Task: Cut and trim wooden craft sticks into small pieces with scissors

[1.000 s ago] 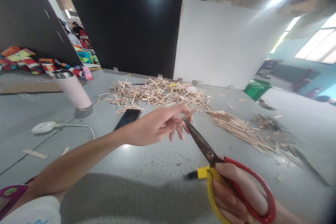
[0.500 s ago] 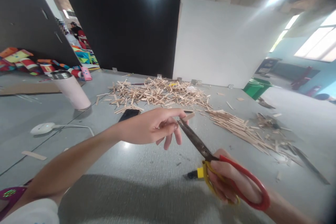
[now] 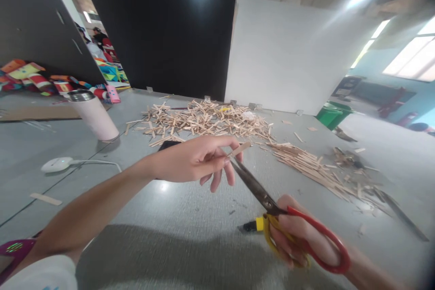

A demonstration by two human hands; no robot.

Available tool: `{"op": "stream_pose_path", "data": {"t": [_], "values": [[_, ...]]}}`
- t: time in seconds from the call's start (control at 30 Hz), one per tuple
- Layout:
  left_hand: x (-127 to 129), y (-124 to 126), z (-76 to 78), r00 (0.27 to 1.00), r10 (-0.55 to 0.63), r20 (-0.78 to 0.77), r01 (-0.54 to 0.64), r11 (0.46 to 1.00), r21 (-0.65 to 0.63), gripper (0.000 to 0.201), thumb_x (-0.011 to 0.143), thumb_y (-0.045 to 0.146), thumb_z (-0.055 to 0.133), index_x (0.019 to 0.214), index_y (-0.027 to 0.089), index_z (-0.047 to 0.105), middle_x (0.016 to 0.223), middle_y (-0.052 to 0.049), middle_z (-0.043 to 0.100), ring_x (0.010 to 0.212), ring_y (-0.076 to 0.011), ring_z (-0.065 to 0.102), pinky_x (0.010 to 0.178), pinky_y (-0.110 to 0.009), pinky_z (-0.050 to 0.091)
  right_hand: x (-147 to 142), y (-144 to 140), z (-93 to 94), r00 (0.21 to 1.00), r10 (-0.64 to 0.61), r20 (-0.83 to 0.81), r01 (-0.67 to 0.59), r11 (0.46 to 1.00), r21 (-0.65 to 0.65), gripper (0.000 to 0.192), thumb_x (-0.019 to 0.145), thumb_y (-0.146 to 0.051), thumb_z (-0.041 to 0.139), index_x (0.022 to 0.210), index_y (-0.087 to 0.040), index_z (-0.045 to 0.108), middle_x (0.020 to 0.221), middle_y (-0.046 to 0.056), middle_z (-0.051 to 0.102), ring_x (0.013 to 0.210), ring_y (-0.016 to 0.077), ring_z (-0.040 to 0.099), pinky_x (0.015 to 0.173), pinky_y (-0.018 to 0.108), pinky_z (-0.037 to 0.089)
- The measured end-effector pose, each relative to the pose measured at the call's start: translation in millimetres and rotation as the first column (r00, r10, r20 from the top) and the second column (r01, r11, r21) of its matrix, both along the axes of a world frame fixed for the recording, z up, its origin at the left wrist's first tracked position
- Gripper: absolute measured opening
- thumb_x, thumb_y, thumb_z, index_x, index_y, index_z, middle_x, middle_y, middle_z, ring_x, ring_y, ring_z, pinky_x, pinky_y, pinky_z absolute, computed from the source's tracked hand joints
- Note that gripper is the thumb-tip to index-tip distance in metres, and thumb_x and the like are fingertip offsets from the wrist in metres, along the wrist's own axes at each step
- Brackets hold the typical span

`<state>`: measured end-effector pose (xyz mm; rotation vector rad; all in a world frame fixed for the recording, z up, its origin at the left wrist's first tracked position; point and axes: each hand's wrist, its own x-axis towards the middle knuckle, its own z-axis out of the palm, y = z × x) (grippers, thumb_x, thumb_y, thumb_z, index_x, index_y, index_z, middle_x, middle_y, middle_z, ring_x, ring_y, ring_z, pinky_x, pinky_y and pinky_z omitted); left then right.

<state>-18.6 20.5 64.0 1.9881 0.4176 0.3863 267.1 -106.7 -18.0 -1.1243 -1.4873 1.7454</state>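
My left hand (image 3: pixel 195 161) pinches a short wooden stick (image 3: pixel 240 148) between thumb and fingers, above the grey table (image 3: pixel 190 231). My right hand (image 3: pixel 294 240) grips the red and yellow handles of a pair of scissors (image 3: pixel 272 204). The dark blades point up and left, and their tips meet the stick right at my left fingertips. A big heap of wooden sticks (image 3: pixel 204 120) lies beyond my hands, and a neater row of sticks (image 3: pixel 306 161) lies to the right.
A pink tumbler (image 3: pixel 93 115) stands at the left, with a white corded device (image 3: pixel 56 164) in front of it. A black phone (image 3: pixel 166 145) lies partly behind my left hand. A black-and-yellow knife (image 3: pixel 253 225) lies under the scissors. A green bin (image 3: pixel 332 114) stands far right.
My left hand drew back slightly toward me and the stick tilted up. The scissors followed, my right hand moving a little left, the blades staying at the stick.
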Motion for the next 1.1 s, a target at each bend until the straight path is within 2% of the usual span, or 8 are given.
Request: {"op": "stream_pose_path", "data": {"t": [0.07,0.23,0.5,0.67,0.77,0.9,1.0,1.1], "values": [[0,-1,0.1,1.0,-0.002,-0.013,0.003,1.0,0.007,0.01,0.111,0.022,0.049,0.12,0.022,0.054,0.102,-0.009,0.083,0.068,-0.014,0.077,0.057,-0.022,0.055,0,-1,-0.7,1.0,0.02,0.022,-0.02,1.0,-0.008,0.054,0.097,-0.065,0.059,0.066,-0.021,0.056,0.051,-0.005,0.05,0.041,0.0095,0.041,0.043,0.023,0.034],[0,-5,1.1,0.999,-0.025,-0.04,0.026,0.999,0.025,0.013,0.114,0.022,0.045,0.123,0.022,0.054,0.104,-0.01,0.082,0.069,-0.0141,0.076,0.057,-0.022,0.055,-1,-1,-4.5,1.0,0.005,-0.022,-0.004,0.999,0.033,0.054,0.099,-0.063,0.055,0.064,-0.022,0.054,0.047,-0.006,0.048,0.04,0.0105,0.046,0.039,0.021,0.031],[-1,-2,0.4,0.996,-0.088,-0.015,0.088,0.996,-0.031,0.017,0.116,0.027,0.042,0.129,0.021,0.052,0.111,-0.014,0.081,0.07,-0.0153,0.078,0.053,-0.022,0.053,-2,1,-1.3,0.998,-0.024,-0.064,0.019,0.998,-0.066,0.05,0.099,-0.063,0.056,0.07,-0.023,0.051,0.048,-0.006,0.05,0.036,0.0089,0.046,0.035,0.019,0.03],[-3,4,-2.0,0.99,-0.138,0.004,0.138,0.99,-0.024,0.023,0.118,0.031,0.043,0.137,0.022,0.052,0.105,-0.013,0.081,0.08,-0.0188,0.082,0.053,-0.021,0.054,-2,-1,-0.8,0.998,-0.059,-0.034,0.057,0.997,-0.052,0.048,0.102,-0.062,0.057,0.075,-0.023,0.05,0.049,-0.007,0.052,0.035,0.0082,0.045,0.036,0.019,0.028],[-4,4,-2.2,0.988,-0.156,0.013,0.156,0.987,-0.027,0.021,0.118,0.03,0.043,0.136,0.023,0.051,0.111,-0.014,0.081,0.083,-0.0194,0.083,0.054,-0.021,0.054,-3,-3,-2.4,0.996,-0.084,-0.015,0.083,0.996,-0.042,0.049,0.101,-0.065,0.056,0.075,-0.024,0.05,0.046,-0.008,0.049,0.033,0.0084,0.044,0.035,0.019,0.027],[-3,2,-0.4,0.988,-0.155,0.003,0.155,0.987,-0.032,0.018,0.118,0.028,0.043,0.133,0.023,0.051,0.107,-0.014,0.081,0.096,-0.0243,0.084,0.054,-0.021,0.053,-5,-4,-5.2,0.998,-0.066,-0.006,0.066,0.998,0.023,0.058,0.101,-0.066,0.057,0.063,-0.023,0.051,0.039,-0.007,0.044,0.034,0.0094,0.044,0.036,0.02,0.028],[-3,4,0.0,0.991,-0.135,-0.022,0.135,0.991,-0.019,0.018,0.118,0.031,0.044,0.133,0.023,0.051,0.103,-0.013,0.081,0.1,-0.0256,0.084,0.056,-0.021,0.054,-8,-2,-8.6,0.993,-0.053,-0.109,0.047,0.997,-0.055,0.063,0.101,-0.063,0.06,0.053,-0.022,0.052,0.036,-0.005,0.044,0.032,0.0084,0.043,0.033,0.02,0.026],[-1,11,-2.5,0.988,-0.144,-0.057,0.144,0.99,0.0,0.019,0.118,0.03,0.044,0.135,0.025,0.05,0.12,-0.015,0.08,0.087,-0.019,0.083,0.06,-0.022,0.056,-13,2,-13.6,0.976,-0.032,-0.217,-0.008,0.983,-0.181,0.067,0.096,-0.069,0.056,0.047,-0.024,0.047,0.031,-0.006,0.037,0.024,0.0084,0.034,0.026,0.02,0.025]]}}
